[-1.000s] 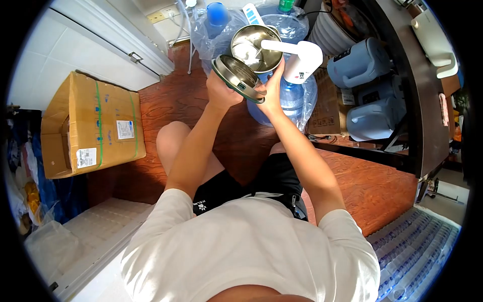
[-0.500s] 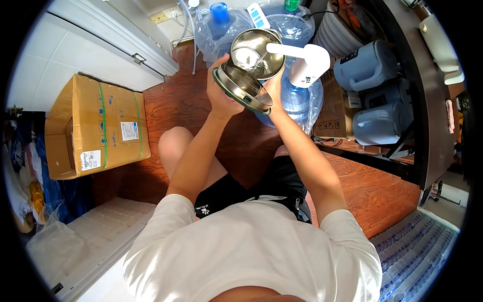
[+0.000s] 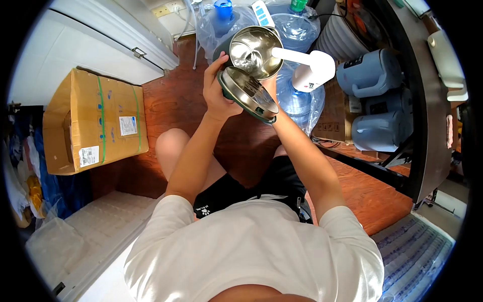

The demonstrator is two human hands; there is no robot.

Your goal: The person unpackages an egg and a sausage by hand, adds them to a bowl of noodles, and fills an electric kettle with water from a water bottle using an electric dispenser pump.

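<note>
A kettle (image 3: pixel 255 52) with a shiny steel inside is held up in front of me, its mouth facing me. Its round lid (image 3: pixel 249 93) hangs open on the near side. My left hand (image 3: pixel 217 93) is closed on the kettle's left side, beside the lid. My right hand (image 3: pixel 272 89) grips it from the right, its fingers mostly hidden behind the kettle and lid. A white pump dispenser (image 3: pixel 316 70) sits on a blue water bottle (image 3: pixel 297 103), and its spout reaches over the kettle's mouth. Bright reflections hide how much water is inside.
More wrapped water bottles (image 3: pixel 297 31) stand behind, with a white remote-like panel (image 3: pixel 262 13) by them. Blue-grey kettles (image 3: pixel 370 73) fill the dark shelf on my right. An open cardboard box (image 3: pixel 108 121) lies left on the wooden floor (image 3: pixel 186 95).
The view has shifted slightly, moving the pump rightward in frame. The kettle sits a little further left of the pump, and its lid hangs at a steeper tilt. Both hands keep their hold.
</note>
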